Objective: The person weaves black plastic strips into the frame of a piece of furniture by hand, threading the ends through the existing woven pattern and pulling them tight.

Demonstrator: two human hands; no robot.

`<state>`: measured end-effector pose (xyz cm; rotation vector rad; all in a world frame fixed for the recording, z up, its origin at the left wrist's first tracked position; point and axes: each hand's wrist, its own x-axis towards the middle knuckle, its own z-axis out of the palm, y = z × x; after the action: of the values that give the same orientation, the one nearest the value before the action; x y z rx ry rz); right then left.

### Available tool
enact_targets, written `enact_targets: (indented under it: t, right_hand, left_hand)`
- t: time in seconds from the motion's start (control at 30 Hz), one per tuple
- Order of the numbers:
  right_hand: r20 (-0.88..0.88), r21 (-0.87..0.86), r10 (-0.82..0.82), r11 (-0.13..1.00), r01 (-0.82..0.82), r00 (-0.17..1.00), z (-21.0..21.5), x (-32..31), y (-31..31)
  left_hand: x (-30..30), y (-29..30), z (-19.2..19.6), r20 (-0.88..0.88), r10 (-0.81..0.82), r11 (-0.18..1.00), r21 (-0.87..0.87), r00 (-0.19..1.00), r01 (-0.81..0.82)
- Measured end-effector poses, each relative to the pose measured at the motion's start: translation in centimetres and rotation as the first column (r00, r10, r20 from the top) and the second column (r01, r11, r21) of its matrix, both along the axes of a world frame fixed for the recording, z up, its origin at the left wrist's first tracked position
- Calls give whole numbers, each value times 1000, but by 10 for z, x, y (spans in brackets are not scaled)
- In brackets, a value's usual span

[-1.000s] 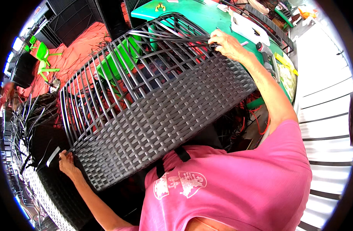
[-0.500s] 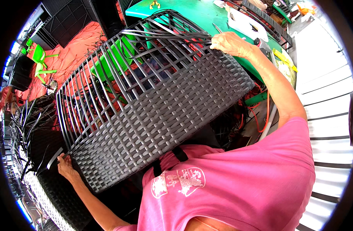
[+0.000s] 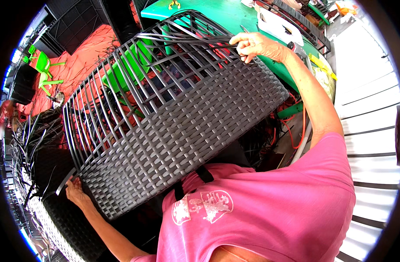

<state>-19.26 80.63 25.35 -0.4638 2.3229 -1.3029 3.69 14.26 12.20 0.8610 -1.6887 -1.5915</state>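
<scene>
In front of me leans a piece of dark grey wicker furniture point(image 3: 182, 122), its near part tightly woven and its far part still bare upright strands. My right hand point(image 3: 259, 47) is at the far right corner above the weave, fingers curled, with a dark plastic strip point(image 3: 195, 50) running from it across the bare strands. More loose strips point(image 3: 182, 38) lie bunched near its fingertips. At the near left corner, my left hand point(image 3: 76, 192) pinches a flat grey strip end point(image 3: 63, 185) beside the woven edge.
A green table point(image 3: 213, 17) stands behind, bearing a white container point(image 3: 276, 25). Green plastic chairs point(image 3: 44, 65) and a red floor covering point(image 3: 88, 54) lie to the far left. More dark wicker point(image 3: 64, 218) is beneath my left forearm. An orange cable point(image 3: 303, 131) hangs at right.
My right hand has shifted slightly left and its fingers have curled differently around the strip. The grey strip end by my left hand has shifted a little; that hand has hardly moved.
</scene>
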Motion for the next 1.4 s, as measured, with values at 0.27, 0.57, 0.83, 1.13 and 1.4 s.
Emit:
enact_targets:
  t: [0.27,0.57,0.83,1.13,1.4]
  right_hand:
    - [-255,195,162,974,-113,953,-2,0,0]
    - [-621,457,211,880,130,755,0,-18,1]
    - [-226,344,44,938,38,973,15,-28,-28]
    - [-93,12,39,999,-38,995,7,-21,-4]
    - [-294,-111,-152,986,125,944,-22,-16,4]
  left_hand:
    - [2,-18,-10,-5,38,999,25,999,-38]
    - [-4,1,1,1,69,998,-9,998,-69]
    - [-1,-19,-9,3,52,999,1,999,-52]
    - [3,-21,-12,17,44,999,-16,999,-44]
    - [3,-11,-5,33,38,999,-34,999,-37]
